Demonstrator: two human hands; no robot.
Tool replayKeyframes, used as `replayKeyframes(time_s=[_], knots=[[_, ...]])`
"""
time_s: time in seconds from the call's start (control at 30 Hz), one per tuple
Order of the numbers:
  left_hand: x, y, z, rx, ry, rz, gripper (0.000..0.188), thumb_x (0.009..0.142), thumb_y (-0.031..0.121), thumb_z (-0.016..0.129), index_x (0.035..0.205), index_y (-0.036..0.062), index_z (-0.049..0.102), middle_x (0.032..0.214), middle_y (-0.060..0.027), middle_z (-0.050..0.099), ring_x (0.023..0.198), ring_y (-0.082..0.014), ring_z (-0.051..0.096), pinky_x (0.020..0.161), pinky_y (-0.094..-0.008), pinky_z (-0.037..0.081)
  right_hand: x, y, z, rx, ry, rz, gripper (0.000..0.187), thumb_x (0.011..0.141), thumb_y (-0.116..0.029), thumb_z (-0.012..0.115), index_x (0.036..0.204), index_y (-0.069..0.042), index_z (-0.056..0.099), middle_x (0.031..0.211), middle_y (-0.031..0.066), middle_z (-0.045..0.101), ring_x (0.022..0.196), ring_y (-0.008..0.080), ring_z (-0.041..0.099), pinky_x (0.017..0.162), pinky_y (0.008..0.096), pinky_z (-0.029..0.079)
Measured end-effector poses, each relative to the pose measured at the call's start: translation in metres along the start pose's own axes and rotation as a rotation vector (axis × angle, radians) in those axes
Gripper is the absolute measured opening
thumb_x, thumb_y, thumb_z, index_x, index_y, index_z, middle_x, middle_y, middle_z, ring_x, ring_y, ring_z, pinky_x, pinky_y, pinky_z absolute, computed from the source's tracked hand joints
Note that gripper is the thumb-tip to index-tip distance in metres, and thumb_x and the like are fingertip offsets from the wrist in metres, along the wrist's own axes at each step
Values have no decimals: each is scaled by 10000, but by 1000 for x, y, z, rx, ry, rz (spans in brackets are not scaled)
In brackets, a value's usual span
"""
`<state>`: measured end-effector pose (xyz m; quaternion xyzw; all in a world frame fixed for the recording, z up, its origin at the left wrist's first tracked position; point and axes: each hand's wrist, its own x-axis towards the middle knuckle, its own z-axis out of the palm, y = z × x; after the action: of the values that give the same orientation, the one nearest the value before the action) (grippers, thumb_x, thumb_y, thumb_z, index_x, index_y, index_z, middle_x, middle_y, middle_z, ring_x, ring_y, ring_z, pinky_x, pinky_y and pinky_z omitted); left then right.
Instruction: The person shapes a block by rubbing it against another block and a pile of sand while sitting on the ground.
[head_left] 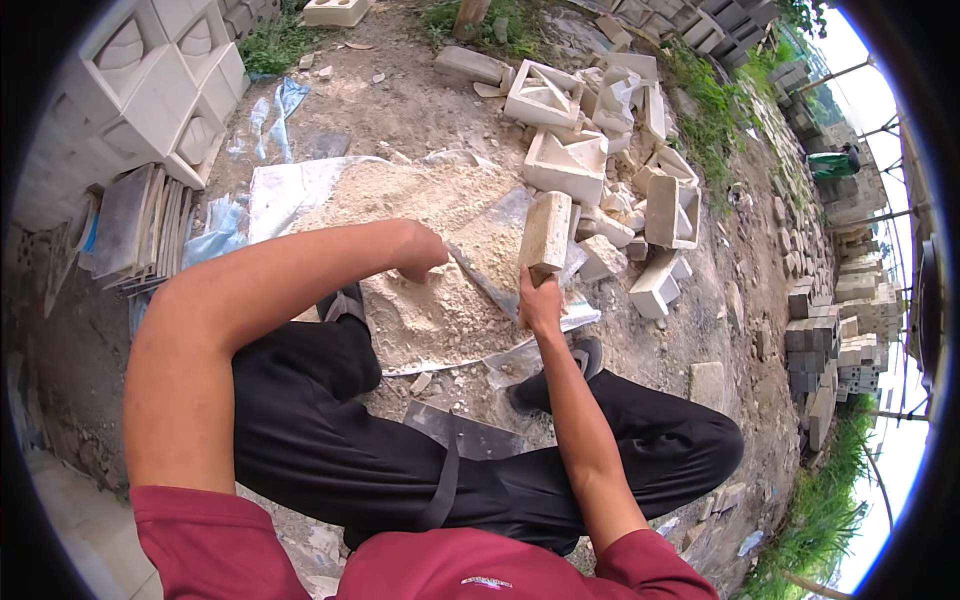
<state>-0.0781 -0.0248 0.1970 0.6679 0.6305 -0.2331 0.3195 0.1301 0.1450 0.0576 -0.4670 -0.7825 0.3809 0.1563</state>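
My right hand [541,302] grips the near end of a long, pale rectangular block [546,228], dusty and worn, which points away from me. Whether it has a handle is hidden by my fingers. Over a heap of crumbled, pale beige rubble [425,205], my left hand [424,253] is closed with its fingers curled down. What it holds, if anything, cannot be made out. The heap lies on a white plastic sheet [275,196], between my feet and beyond them. A grey strip of sheet shows just right of my left hand.
Broken hollow cream blocks [566,165] are piled beyond my right hand. Larger moulded blocks [150,70] are stacked at far left, above leaning flat boards [145,225]. A dark flat plate [465,432] lies between my legs. Grey blocks [815,340] stand at the right.
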Motion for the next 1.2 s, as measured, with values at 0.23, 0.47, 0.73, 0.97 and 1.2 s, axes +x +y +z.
replayKeyframes(time_s=[0.23,0.47,0.73,0.97,1.2], knots=[[7,2,-11,10,9,8,440,851,332,654,1186,51,603,1091,-161,660,1041,-347,626,865,-454,507,18,38,-7,-183,-186,22,517,852,-433,645,970,68,594,770,234,672,658,353,683,624,420,540],[-1,-1,6,7,-55,-13,431,864,343,637,1170,41,605,1071,-165,666,1018,-346,635,855,-457,509,-18,-7,-1,-91,-120,-17,613,833,-404,658,1139,106,511,993,327,647,969,453,640,839,458,510],[7,2,4,5,11,-1,430,868,361,632,1157,42,613,1056,-168,670,1015,-353,634,851,-460,510,29,22,6,-167,-221,59,503,847,-400,674,1038,57,586,720,159,665,541,245,656,528,369,526],[-2,-3,12,-18,-29,-19,427,860,366,641,1146,49,617,1045,-165,671,1014,-352,635,848,-461,510,-19,-16,9,-107,-240,1,594,837,-432,670,1127,70,540,978,298,663,973,453,635,835,441,509],[-2,-1,8,-26,2,-14,422,857,361,633,1136,44,625,1045,-170,670,1005,-357,637,856,-459,509,1,-14,11,-29,-310,52,560,820,-403,664,1041,106,590,984,350,638,993,463,625,856,466,497]])
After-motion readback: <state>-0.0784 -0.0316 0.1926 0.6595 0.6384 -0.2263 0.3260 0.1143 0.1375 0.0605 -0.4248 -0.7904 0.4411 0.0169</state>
